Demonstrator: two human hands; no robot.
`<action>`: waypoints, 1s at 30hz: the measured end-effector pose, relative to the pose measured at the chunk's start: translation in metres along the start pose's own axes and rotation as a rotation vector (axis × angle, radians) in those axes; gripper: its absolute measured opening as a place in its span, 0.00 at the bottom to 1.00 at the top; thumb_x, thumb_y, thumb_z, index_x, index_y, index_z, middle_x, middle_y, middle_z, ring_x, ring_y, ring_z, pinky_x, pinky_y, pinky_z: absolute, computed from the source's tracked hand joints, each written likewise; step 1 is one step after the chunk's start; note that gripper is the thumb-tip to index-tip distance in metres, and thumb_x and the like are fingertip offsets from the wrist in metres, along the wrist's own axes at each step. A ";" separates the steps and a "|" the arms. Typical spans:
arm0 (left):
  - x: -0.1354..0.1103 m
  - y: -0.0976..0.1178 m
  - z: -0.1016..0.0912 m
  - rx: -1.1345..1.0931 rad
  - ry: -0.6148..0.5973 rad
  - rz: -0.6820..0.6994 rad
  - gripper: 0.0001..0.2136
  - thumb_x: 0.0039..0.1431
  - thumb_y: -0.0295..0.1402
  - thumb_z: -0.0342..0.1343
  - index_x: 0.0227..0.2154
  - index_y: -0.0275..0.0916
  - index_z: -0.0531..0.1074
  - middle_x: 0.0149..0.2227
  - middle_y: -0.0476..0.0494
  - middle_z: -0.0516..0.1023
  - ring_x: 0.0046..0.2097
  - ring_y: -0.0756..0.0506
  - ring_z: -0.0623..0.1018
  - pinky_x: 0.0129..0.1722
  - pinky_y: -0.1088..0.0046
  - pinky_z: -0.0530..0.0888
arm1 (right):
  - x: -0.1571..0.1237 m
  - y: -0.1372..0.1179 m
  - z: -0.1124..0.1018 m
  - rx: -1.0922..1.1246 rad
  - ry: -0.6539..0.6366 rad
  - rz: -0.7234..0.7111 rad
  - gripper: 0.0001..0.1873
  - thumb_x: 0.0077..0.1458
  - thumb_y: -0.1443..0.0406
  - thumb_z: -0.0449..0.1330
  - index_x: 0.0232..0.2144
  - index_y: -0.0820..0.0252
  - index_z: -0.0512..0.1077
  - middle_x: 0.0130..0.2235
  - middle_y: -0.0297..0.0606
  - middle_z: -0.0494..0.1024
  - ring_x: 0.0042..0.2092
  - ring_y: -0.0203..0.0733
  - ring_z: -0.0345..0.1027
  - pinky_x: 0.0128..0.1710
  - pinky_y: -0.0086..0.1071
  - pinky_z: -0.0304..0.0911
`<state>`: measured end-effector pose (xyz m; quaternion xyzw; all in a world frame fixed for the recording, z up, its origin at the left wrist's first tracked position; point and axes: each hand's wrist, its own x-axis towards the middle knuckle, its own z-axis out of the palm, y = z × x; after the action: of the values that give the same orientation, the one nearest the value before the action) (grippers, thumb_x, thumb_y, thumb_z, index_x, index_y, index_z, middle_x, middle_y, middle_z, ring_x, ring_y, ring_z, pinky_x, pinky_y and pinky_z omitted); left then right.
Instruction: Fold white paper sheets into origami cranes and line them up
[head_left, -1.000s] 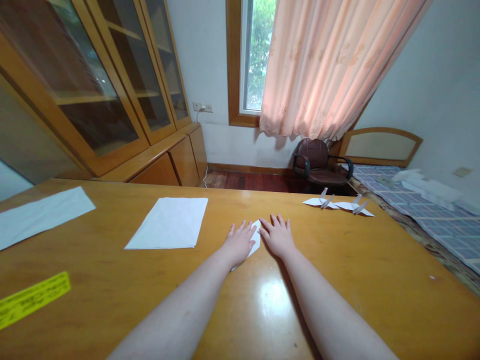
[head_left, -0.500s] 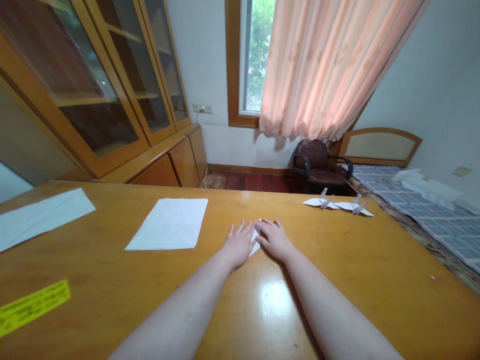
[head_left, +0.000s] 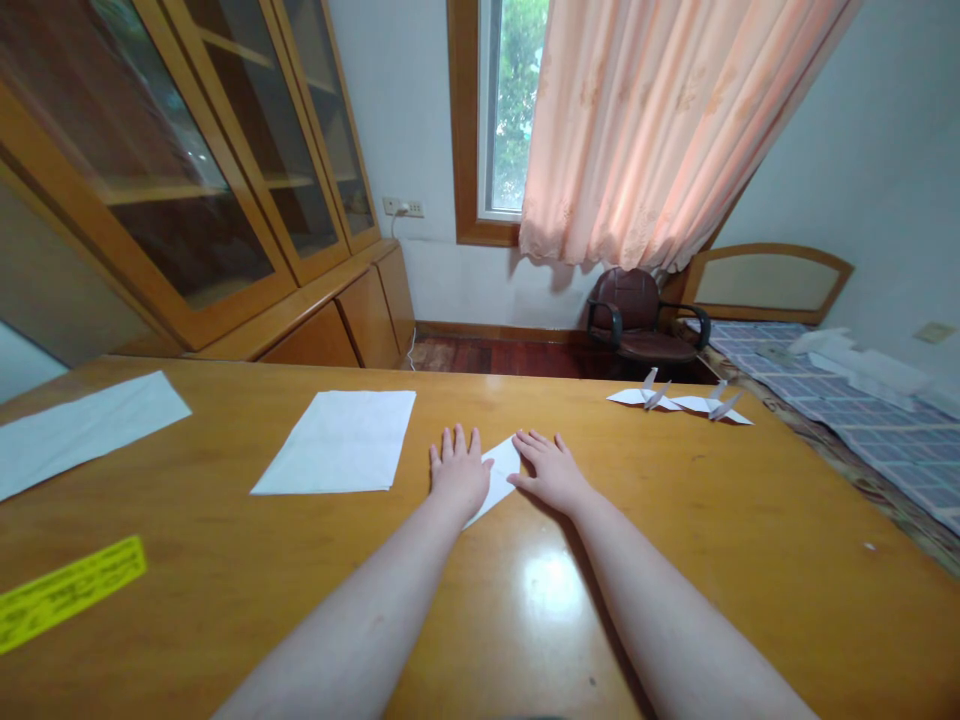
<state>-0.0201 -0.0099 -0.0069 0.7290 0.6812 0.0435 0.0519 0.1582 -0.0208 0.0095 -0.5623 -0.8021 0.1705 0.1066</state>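
Folded white paper (head_left: 498, 482) lies midway along the wooden tabletop (head_left: 697, 520), its long axis slanting from far right to near left. Both hands are open, flat and palm down: the right hand (head_left: 550, 472) touches its right edge, the left hand (head_left: 458, 472) just beside it
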 end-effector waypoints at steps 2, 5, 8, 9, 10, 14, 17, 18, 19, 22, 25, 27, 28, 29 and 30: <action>0.001 -0.001 0.000 0.005 0.015 -0.013 0.28 0.59 0.42 0.42 0.61 0.37 0.51 0.64 0.33 0.47 0.64 0.32 0.46 0.59 0.47 0.47 | 0.000 0.000 0.000 0.006 0.000 0.003 0.39 0.50 0.49 0.56 0.61 0.54 0.52 0.63 0.42 0.53 0.64 0.49 0.42 0.60 0.54 0.26; 0.001 -0.001 -0.003 -0.018 0.025 0.004 0.26 0.59 0.41 0.44 0.59 0.38 0.55 0.63 0.35 0.52 0.64 0.33 0.48 0.58 0.48 0.49 | -0.001 0.000 0.000 0.011 0.005 0.008 0.38 0.50 0.49 0.56 0.60 0.53 0.52 0.63 0.42 0.54 0.64 0.49 0.42 0.60 0.54 0.26; -0.001 0.000 -0.011 -0.070 0.065 0.064 0.21 0.58 0.40 0.46 0.52 0.38 0.64 0.58 0.36 0.63 0.61 0.34 0.56 0.57 0.50 0.54 | 0.000 0.002 0.001 0.006 0.025 0.033 0.37 0.49 0.49 0.56 0.59 0.53 0.54 0.62 0.42 0.55 0.64 0.50 0.42 0.60 0.53 0.27; -0.002 0.001 -0.015 -0.088 0.076 0.084 0.18 0.58 0.39 0.47 0.49 0.38 0.67 0.55 0.36 0.67 0.59 0.35 0.60 0.56 0.52 0.56 | 0.000 0.003 0.002 0.004 0.040 0.051 0.37 0.49 0.49 0.57 0.59 0.53 0.55 0.62 0.42 0.56 0.64 0.50 0.42 0.60 0.53 0.28; -0.003 0.002 -0.018 -0.107 0.083 0.097 0.16 0.57 0.39 0.48 0.45 0.38 0.69 0.51 0.36 0.70 0.57 0.36 0.63 0.55 0.54 0.57 | 0.000 0.004 0.003 0.004 0.062 0.074 0.37 0.49 0.49 0.57 0.59 0.54 0.56 0.62 0.42 0.56 0.63 0.51 0.42 0.60 0.53 0.28; -0.004 0.004 -0.025 -0.181 0.090 0.115 0.13 0.53 0.40 0.53 0.37 0.37 0.70 0.43 0.37 0.74 0.52 0.38 0.68 0.52 0.59 0.61 | 0.001 0.008 0.007 0.028 0.137 0.139 0.38 0.47 0.50 0.59 0.58 0.58 0.58 0.61 0.44 0.57 0.63 0.54 0.43 0.60 0.54 0.29; -0.002 0.004 -0.023 -0.256 0.100 0.113 0.10 0.52 0.38 0.55 0.35 0.38 0.69 0.40 0.39 0.74 0.48 0.40 0.70 0.50 0.62 0.62 | 0.001 0.008 0.008 0.049 0.148 0.128 0.38 0.47 0.52 0.59 0.58 0.58 0.57 0.61 0.45 0.58 0.62 0.54 0.44 0.60 0.53 0.29; -0.001 0.004 -0.022 -0.290 0.096 0.117 0.10 0.52 0.37 0.55 0.35 0.39 0.69 0.39 0.40 0.74 0.46 0.41 0.71 0.48 0.64 0.63 | 0.001 0.008 0.008 0.055 0.149 0.124 0.38 0.47 0.53 0.59 0.58 0.58 0.56 0.60 0.45 0.58 0.62 0.53 0.44 0.60 0.53 0.29; 0.000 0.003 -0.020 -0.327 0.091 0.124 0.09 0.52 0.37 0.55 0.35 0.39 0.69 0.38 0.42 0.75 0.44 0.42 0.72 0.46 0.66 0.64 | 0.001 0.008 0.008 0.062 0.152 0.121 0.38 0.47 0.53 0.59 0.58 0.58 0.55 0.60 0.45 0.59 0.62 0.53 0.44 0.60 0.53 0.29; 0.001 0.002 -0.017 -0.438 0.078 0.149 0.07 0.54 0.36 0.53 0.34 0.40 0.68 0.35 0.44 0.75 0.38 0.45 0.73 0.39 0.70 0.65 | 0.000 0.008 0.009 0.080 0.173 0.102 0.38 0.47 0.54 0.59 0.59 0.58 0.54 0.60 0.46 0.59 0.62 0.51 0.45 0.60 0.52 0.30; 0.002 0.003 -0.015 -0.544 0.070 0.146 0.05 0.55 0.35 0.51 0.32 0.40 0.68 0.31 0.46 0.75 0.33 0.47 0.73 0.33 0.73 0.65 | 0.000 0.009 0.011 0.101 0.246 0.072 0.35 0.46 0.55 0.60 0.56 0.59 0.58 0.59 0.47 0.59 0.61 0.50 0.48 0.60 0.50 0.33; 0.002 0.003 -0.016 -0.615 0.078 0.127 0.04 0.55 0.34 0.51 0.31 0.40 0.67 0.29 0.48 0.75 0.32 0.48 0.73 0.31 0.74 0.64 | 0.000 0.008 0.010 0.128 0.313 0.048 0.32 0.45 0.57 0.62 0.52 0.60 0.62 0.58 0.47 0.61 0.59 0.49 0.51 0.59 0.48 0.40; 0.002 0.003 -0.016 -0.646 0.090 0.118 0.04 0.54 0.34 0.51 0.31 0.40 0.67 0.29 0.48 0.75 0.32 0.48 0.73 0.30 0.74 0.65 | -0.001 0.008 0.009 0.147 0.346 0.037 0.29 0.44 0.58 0.62 0.49 0.61 0.64 0.55 0.47 0.64 0.57 0.48 0.54 0.58 0.46 0.44; 0.003 0.003 -0.016 -0.673 0.103 0.112 0.04 0.54 0.34 0.51 0.30 0.40 0.67 0.29 0.48 0.75 0.32 0.48 0.73 0.31 0.74 0.65 | -0.001 0.007 0.008 0.167 0.375 0.027 0.26 0.44 0.58 0.62 0.46 0.60 0.65 0.52 0.46 0.66 0.55 0.48 0.57 0.56 0.44 0.49; 0.003 0.003 -0.016 -0.698 0.116 0.106 0.04 0.54 0.34 0.51 0.31 0.40 0.67 0.29 0.48 0.75 0.32 0.48 0.73 0.31 0.74 0.65 | -0.002 0.006 0.006 0.188 0.398 0.022 0.21 0.44 0.59 0.62 0.42 0.60 0.67 0.48 0.44 0.69 0.52 0.47 0.60 0.53 0.42 0.53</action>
<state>-0.0196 -0.0068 0.0097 0.6979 0.5886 0.3174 0.2566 0.1615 -0.0216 0.0018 -0.5811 -0.7397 0.1313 0.3131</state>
